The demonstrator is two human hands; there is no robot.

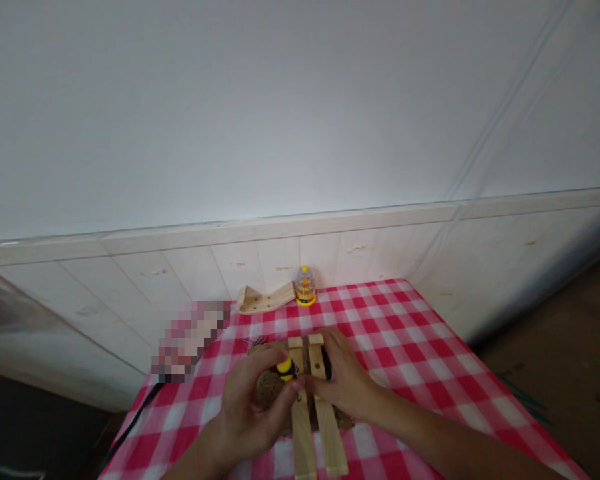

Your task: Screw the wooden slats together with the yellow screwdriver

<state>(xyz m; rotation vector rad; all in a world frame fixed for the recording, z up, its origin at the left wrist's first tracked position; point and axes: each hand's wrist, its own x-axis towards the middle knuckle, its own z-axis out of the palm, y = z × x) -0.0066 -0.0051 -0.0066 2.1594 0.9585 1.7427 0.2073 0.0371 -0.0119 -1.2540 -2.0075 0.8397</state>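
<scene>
Two long pale wooden slats [325, 413] lie side by side on the red-and-white checked tablecloth [410, 353], running toward me. My left hand [253, 407] is curled around a small yellow-and-black tool [285, 369] and a brownish piece beside the left slat. My right hand [343, 380] rests over the right slat, its fingers bent and pressed against the wood near the tool. Both hands meet at the slats' far half.
A curved wooden part [263, 299] and a small yellow dome-shaped toy [305, 287] sit at the table's far edge against the white panelled wall. A black cable [135, 420] hangs off the left edge. Dark floor lies to the right.
</scene>
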